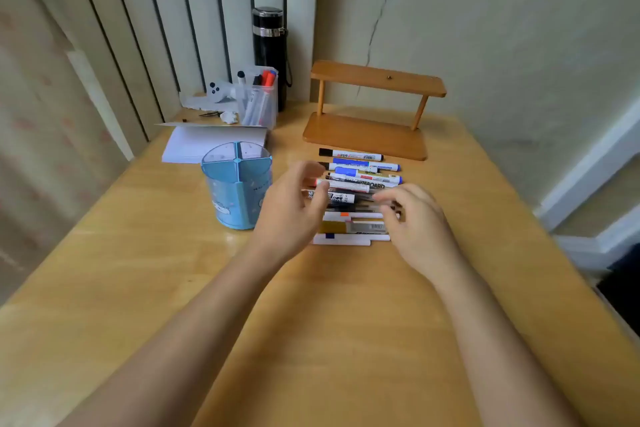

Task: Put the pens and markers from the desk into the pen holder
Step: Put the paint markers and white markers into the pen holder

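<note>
A blue pen holder with several compartments stands upright on the wooden desk, left of centre; nothing shows in it. To its right, several pens and markers lie side by side in a row. My left hand hovers over the row's left ends, fingers spread, thumb near a white marker. My right hand is over the right ends, with its fingertips curled at a dark pen. Whether either hand grips anything is unclear.
A wooden two-tier stand sits behind the row. At the back left are a clear box of markers, a black flask, a white notepad and small clutter. Walls close in behind and to the right.
</note>
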